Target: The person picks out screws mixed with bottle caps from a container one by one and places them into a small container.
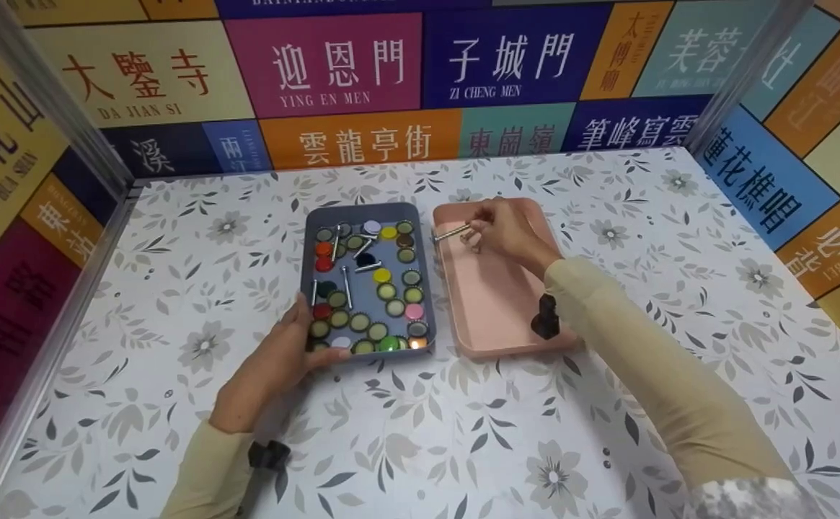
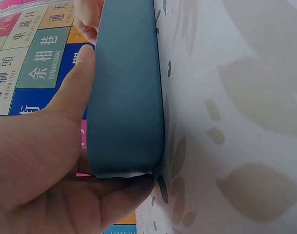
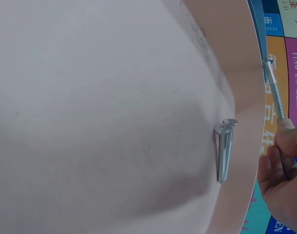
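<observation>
My left hand (image 1: 275,364) grips the near left corner of a blue-grey tray (image 1: 420,223), its thumb along the near side and its fingers at the left wall. The tray's wall (image 2: 126,92) fills the middle of the left wrist view. Inside the tray lie many bottle caps (image 1: 360,321) in several colours and several silver screws (image 1: 348,287). My right hand (image 1: 502,231) pinches a screw (image 3: 275,90), head outward, above the far left part of a pink tray (image 1: 492,310). On that tray's floor, two screws (image 3: 224,151) lie side by side against the wall.
Both trays stand side by side with a narrow gap, on a white tabletop (image 1: 405,432) with a leaf and flower print. Colourful panels (image 1: 326,65) with large characters rise behind and at both sides. A black wrist device (image 1: 547,317) hangs over the pink tray's right edge.
</observation>
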Demonstrator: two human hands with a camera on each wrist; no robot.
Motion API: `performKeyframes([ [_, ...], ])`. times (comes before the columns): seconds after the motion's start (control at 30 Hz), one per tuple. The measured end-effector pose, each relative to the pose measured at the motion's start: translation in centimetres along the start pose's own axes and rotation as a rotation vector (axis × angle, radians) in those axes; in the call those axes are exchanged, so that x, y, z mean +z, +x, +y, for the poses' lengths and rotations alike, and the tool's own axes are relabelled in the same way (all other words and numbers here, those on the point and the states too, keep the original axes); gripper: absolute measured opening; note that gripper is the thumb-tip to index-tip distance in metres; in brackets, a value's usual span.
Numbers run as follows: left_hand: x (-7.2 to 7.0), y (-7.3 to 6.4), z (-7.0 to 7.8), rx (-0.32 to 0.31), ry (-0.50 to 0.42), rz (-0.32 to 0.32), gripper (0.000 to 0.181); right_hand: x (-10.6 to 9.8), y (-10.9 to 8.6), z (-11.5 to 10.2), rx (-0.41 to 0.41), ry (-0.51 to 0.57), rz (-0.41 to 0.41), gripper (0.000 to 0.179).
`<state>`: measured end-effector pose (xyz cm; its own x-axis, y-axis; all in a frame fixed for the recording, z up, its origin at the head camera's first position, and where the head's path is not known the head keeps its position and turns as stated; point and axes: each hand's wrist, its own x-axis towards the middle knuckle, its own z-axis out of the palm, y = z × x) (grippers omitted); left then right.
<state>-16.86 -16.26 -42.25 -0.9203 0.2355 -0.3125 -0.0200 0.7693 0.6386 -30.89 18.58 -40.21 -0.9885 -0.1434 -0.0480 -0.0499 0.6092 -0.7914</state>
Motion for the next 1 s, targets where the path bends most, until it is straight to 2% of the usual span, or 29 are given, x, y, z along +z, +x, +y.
performKeyframes([
  [0.3,0.0,0.0,-0.1,0.01,0.012,0.003,0.121,-0.5,0.1,0.9,0.006,-0.125,0.07,0.021],
  [0.5,0.0,0.1,0.0,0.004,0.015,0.003,0.121,-0.8,-0.1,1.7,0.064,-0.162,0.074,0.02],
  [0.73,0.0,0.0,0.2,0.033,-0.012,0.011,0.118,-1.2,-0.7,2.7,0.117,-0.155,0.071,0.014],
  [1.0,0.0,0.2,0.0,0.036,-0.006,0.003,0.119,-1.4,-0.8,3.4,0.153,-0.122,0.066,0.006],
])
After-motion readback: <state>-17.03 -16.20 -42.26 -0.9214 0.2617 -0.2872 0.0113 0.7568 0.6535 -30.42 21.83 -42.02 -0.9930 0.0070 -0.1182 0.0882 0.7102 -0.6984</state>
